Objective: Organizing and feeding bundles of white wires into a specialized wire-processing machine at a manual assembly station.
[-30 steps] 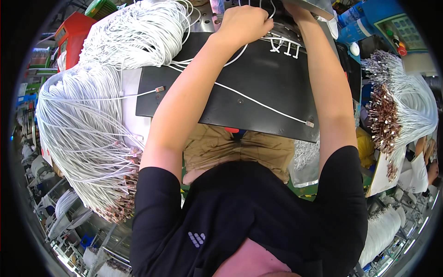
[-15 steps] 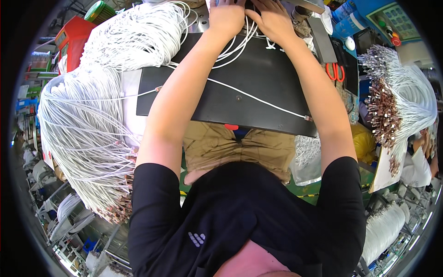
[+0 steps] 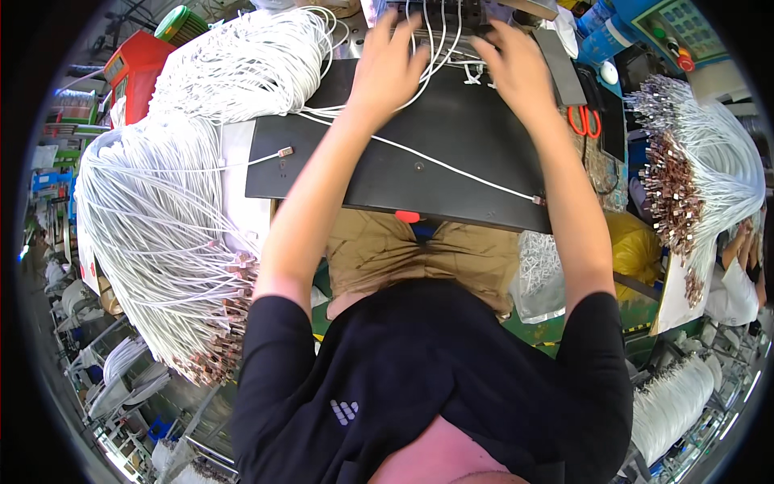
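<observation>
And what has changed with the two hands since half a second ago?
The left hand and right hand drew back, lower in the picture, and farther apart; both look open. More of the white cables shows between them. The black board and big cable bundle at left stayed.

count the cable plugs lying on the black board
2: left cable plug, near the left edge of the black board; right cable plug, near its right edge. The arms may hide others.

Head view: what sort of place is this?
Likely a cable workshop or factory: white cable heap on the left, connector-tipped bundle on the right, black work surface between them.
</observation>
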The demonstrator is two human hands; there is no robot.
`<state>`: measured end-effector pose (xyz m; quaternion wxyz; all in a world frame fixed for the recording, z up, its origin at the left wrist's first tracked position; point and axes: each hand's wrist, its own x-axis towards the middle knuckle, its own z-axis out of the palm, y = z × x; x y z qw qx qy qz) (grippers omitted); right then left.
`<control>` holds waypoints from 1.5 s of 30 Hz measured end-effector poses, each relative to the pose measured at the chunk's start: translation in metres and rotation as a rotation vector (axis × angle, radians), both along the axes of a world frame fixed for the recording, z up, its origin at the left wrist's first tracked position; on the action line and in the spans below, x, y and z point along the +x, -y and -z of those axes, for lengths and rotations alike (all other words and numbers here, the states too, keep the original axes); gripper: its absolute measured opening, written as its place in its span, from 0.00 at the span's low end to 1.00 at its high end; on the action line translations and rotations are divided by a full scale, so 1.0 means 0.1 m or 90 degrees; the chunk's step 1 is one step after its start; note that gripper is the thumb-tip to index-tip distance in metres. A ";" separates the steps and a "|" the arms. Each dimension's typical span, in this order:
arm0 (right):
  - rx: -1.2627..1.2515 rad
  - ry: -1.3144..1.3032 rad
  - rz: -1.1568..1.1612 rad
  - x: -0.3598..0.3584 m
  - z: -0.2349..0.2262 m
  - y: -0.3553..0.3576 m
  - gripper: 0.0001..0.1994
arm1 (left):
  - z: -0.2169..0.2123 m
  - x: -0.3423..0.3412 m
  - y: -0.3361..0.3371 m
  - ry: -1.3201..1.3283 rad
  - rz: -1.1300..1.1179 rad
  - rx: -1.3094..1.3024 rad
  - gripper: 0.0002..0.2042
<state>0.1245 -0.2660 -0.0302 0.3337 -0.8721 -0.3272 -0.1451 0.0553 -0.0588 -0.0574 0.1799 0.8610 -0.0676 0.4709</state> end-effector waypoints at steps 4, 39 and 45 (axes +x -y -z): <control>0.041 -0.611 -0.525 -1.22 -0.25 1.37 0.14 | -0.16 -1.93 -0.03 -0.713 0.796 -0.801 0.20; 0.248 -0.797 0.199 -2.36 1.08 1.32 0.13 | 1.14 -2.68 -0.23 -0.422 -0.100 -1.010 0.18; 0.073 -1.029 -0.408 -1.85 -0.15 0.70 0.11 | 0.69 -2.73 0.28 -0.497 0.008 -0.811 0.17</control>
